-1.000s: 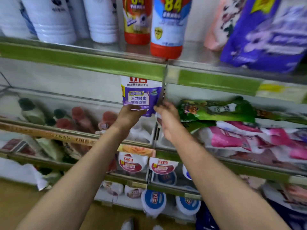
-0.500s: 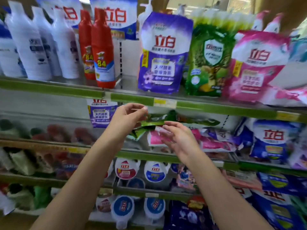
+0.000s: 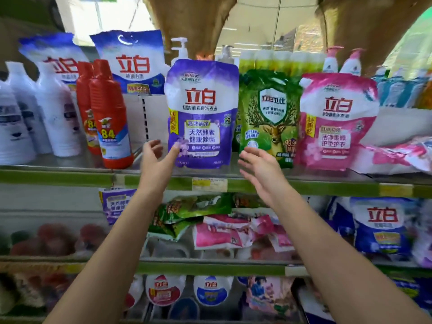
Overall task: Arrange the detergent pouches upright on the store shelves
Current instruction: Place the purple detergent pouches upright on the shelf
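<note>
A shop aisle is filling the view — green-edged metal shelves (image 3: 58, 177) stacked with cleaning goods, and bright windows showing beyond the top tier. On the upper shelf three soft plastic detergent pouches are standing upright side by side: a purple-and-white pouch with red lettering (image 3: 201, 113), a green pouch printed with a deer (image 3: 268, 118) and a pink-and-white pouch (image 3: 336, 122).

The left hand (image 3: 156, 162) is reaching up with fingers spread and loosely bent, gripping nothing; one fingertip is lying against or just in front of the purple pouch's lower left corner — which, I cannot tell. The right hand (image 3: 261, 169) is also spread wide and empty, its fingertips just below the green pouch's bottom edge. The purple pouch is sitting between the two hands, slightly above them.

Below the wrists, on the next shelf down, a heap of flattened green and pink pouches (image 3: 210, 220) is lying on its side, waiting.

The step in hand looks like steadying the purple pouch. To do it well, both palms should be closing on its lower sides together, squaring the base flat on the shelf and pressing gently so the soft body is not buckling or tipping the red plastic bottle labelled 84 (image 3: 109, 118), standing just left of the left hand.
</note>
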